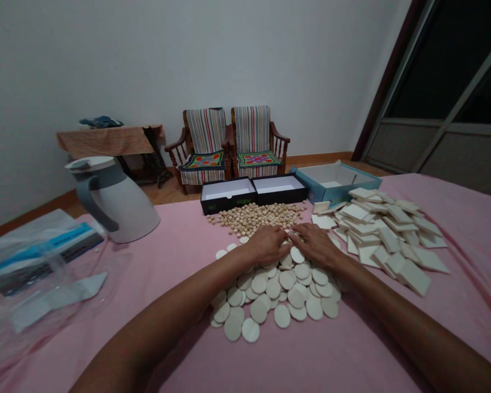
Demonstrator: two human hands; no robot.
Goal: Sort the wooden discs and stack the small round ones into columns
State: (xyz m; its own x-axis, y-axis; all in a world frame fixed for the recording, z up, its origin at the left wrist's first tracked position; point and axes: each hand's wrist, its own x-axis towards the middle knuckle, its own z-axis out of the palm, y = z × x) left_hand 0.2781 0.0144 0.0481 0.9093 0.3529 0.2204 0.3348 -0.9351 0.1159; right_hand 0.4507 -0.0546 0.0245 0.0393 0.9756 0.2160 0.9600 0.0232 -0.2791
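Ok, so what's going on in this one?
A person's left hand and right hand rest close together over the far part of a heap of pale discs; any grip is hidden. Small wooden pieces lie just beyond, square tiles to the right, with two black boxes and a blue box behind.

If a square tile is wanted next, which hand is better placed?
Right, I'd judge. The right hand is over the round discs, on the side nearer the square tiles; the left hand is farther off, with the right hand between it and them.
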